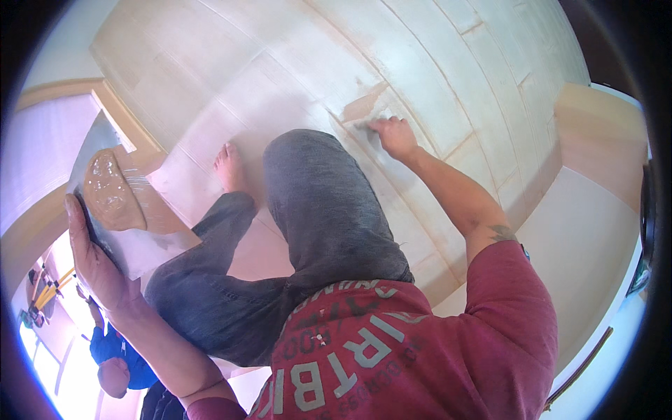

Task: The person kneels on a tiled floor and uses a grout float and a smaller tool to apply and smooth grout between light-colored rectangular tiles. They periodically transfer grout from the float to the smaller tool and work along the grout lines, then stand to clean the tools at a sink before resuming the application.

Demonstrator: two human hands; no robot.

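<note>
On the left, my left hand grips a flat board by its lower edge, fingers behind it. A thick mound of glossy brown filler paste lies on the board, with smears around it. My right hand is closed on a small flat spreader, mostly hidden by the fingers and slightly blurred. The spreader rests at a seam in the pale plank floor. Just beyond it shows a fresh brown patch of paste.
My bent knee and bare foot are between my hands. Brown-filled seams run across the planks. A wooden frame borders the left side; a tan panel rises at the right. Another person in blue is at lower left.
</note>
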